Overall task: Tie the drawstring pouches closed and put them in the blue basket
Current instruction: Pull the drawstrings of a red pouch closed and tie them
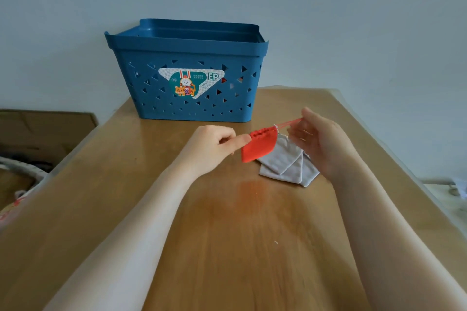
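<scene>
Above table, left fingers (237, 139) pinch red pouch (257, 145) (drawstring (290, 122) taut).

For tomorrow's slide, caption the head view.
Left hand pinches red pouch; right hand pulls its drawstring before blue basket.

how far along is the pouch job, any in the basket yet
Possibly one: something red shows through the blue basket holes, though its contents are mostly hidden. In hand: the left hand pinches the red pouch, and the right hand pulls its drawstring. Left: the grey pouches on the table.
</scene>
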A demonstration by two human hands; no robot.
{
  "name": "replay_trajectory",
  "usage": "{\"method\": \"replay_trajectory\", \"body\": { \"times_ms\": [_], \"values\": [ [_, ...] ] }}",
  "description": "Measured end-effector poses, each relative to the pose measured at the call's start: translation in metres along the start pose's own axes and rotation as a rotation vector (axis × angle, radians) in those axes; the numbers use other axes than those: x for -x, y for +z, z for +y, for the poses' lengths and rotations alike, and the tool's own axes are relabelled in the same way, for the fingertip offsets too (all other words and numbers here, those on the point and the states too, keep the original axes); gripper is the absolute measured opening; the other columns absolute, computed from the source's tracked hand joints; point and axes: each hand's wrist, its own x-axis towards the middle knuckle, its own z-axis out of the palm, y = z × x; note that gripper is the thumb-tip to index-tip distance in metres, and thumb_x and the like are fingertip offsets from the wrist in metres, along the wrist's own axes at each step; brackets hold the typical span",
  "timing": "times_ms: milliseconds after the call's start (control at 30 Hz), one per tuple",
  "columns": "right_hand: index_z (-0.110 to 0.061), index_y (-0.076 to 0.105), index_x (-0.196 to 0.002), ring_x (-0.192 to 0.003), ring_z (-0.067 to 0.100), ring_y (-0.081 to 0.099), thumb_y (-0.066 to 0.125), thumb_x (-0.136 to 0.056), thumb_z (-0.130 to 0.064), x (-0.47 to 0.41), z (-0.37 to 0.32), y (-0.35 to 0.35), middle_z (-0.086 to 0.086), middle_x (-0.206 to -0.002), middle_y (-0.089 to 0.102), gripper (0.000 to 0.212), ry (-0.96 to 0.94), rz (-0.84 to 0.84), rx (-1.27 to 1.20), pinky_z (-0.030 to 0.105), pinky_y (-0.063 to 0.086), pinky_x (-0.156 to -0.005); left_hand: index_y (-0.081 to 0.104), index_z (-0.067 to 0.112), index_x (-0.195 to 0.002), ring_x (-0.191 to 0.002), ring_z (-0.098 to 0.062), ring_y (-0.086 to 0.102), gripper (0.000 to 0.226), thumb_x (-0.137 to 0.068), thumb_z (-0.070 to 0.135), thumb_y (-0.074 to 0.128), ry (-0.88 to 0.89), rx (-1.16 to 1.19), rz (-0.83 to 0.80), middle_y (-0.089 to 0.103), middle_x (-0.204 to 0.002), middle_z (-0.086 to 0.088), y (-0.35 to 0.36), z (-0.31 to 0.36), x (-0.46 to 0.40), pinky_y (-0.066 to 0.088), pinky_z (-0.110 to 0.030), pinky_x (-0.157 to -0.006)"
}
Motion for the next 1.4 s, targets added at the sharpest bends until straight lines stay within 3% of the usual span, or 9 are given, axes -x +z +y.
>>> {"method": "replay_trajectory", "body": {
  "times_ms": [100, 267, 533, 700, 967, 1033, 1167, 1267, 1400],
  "values": [
    [-0.015, 0.05, -0.042, -0.086, 0.018, 0.064, 0.05, -0.094, -0.025, -0.002, 0.003, 0.009, 0.004, -0.068, 0.066, 0.053, 0.146, 0.008, -0.506, 0.032, 0.052, -0.086, 0.044, 0.013, -0.059, -0.043, -0.011, 0.024, 0.041, -0.094, 0.033, 0.048, -0.118, 0.561, -0.092, 0.028, -0.047, 0.004, -0.001, 0.01, -0.001, 0.021, -0.022, -0.047],
    [-0.016, 0.049, -0.041, -0.07, 0.016, 0.07, 0.043, -0.098, -0.031, -0.004, 0.018, 0.034, 0.0, -0.066, 0.069, 0.06, 0.221, -0.039, -0.779, 0.029, 0.058, -0.068, 0.045, 0.018, -0.067, -0.037, -0.004, 0.029, 0.035, -0.099, 0.03, 0.04, -0.376, 1.38, 0.17, 0.034, -0.049, 0.009, 0.005, 0.015, -0.016, 0.018, -0.016, -0.038],
    [-0.014, 0.048, -0.054, -0.045, 0.014, 0.053, 0.039, -0.1, -0.026, -0.009, 0.022, 0.029, -0.003, -0.048, 0.047, 0.048, 0.202, 0.094, -1.007, 0.029, 0.05, -0.063, 0.038, 0.015, -0.056, -0.037, -0.003, 0.037, 0.042, -0.095, 0.024, 0.049, -0.563, 1.779, 0.271, 0.053, -0.066, 0.001, 0.018, 0.005, -0.018, 0.024, -0.012, -0.032],
    [-0.015, 0.044, -0.065, -0.038, 0.009, 0.029, 0.037, -0.101, -0.033, -0.009, 0.017, 0.023, -0.005, -0.048, 0.035, 0.041, 0.115, 0.14, -0.811, 0.019, 0.033, -0.044, 0.042, 0.012, -0.061, -0.032, -0.005, 0.032, 0.038, -0.097, 0.023, 0.046, -0.618, 1.715, 0.235, 0.056, -0.072, 0.004, 0.021, 0.0, -0.011, 0.021, -0.012, -0.03],
    [-0.004, 0.072, -0.08, -0.059, 0.008, 0.038, 0.059, -0.089, -0.023, 0.011, 0.009, 0.047, 0.016, -0.062, 0.047, 0.024, -0.404, 0.112, 0.589, 0.025, 0.033, -0.058, 0.044, 0.014, -0.062, -0.04, -0.005, 0.029, 0.034, -0.093, 0.021, 0.055, -0.574, 1.111, 0.17, 0.064, -0.073, 0.001, 0.011, 0.025, -0.009, 0.019, -0.014, -0.037],
    [-0.007, 0.073, -0.078, -0.056, 0.002, 0.041, 0.06, -0.089, -0.022, 0.016, 0.01, 0.056, -0.002, -0.054, 0.047, 0.023, -0.493, -0.005, 0.741, 0.021, 0.034, -0.059, 0.046, 0.013, -0.065, -0.042, -0.007, 0.03, 0.031, -0.095, 0.02, 0.052, -0.505, 1.007, 0.132, 0.056, -0.067, 0.004, 0.01, 0.031, -0.01, 0.019, -0.016, -0.04],
    [-0.019, 0.075, -0.084, -0.057, -0.001, 0.046, 0.063, -0.088, -0.02, 0.017, 0.012, 0.057, -0.015, -0.058, 0.048, 0.012, -0.498, -0.107, 0.792, 0.014, 0.032, -0.059, 0.063, 0.017, -0.07, -0.048, -0.007, 0.029, 0.03, -0.095, 0.024, 0.049, -0.37, 0.854, 0.083, 0.051, -0.084, -0.002, 0.001, 0.034, -0.008, 0.02, -0.019, -0.045],
    [-0.018, 0.071, -0.076, -0.054, -0.001, 0.048, 0.065, -0.086, -0.015, 0.018, 0.012, 0.057, -0.014, -0.057, 0.055, 0.012, -0.404, -0.069, 0.693, 0.012, 0.036, -0.057, 0.072, 0.024, -0.081, -0.054, -0.007, 0.039, 0.029, -0.094, 0.033, 0.048, -0.288, 1.074, 0.053, 0.063, -0.094, 0.005, -0.006, 0.037, -0.006, 0.03, -0.018, -0.05],
    [0.005, 0.064, -0.083, -0.042, 0.002, 0.034, 0.055, -0.091, -0.01, 0.021, 0.004, 0.058, -0.006, -0.049, 0.041, 0.019, -0.19, -0.05, 0.299, 0.014, 0.029, -0.044, 0.062, 0.027, -0.109, -0.098, -0.012, 0.057, 0.024, -0.093, 0.033, 0.046, -0.355, 1.122, 0.074, 0.068, -0.105, 0.004, 0.008, 0.037, -0.01, 0.04, -0.028, -0.08]
  ]
}}
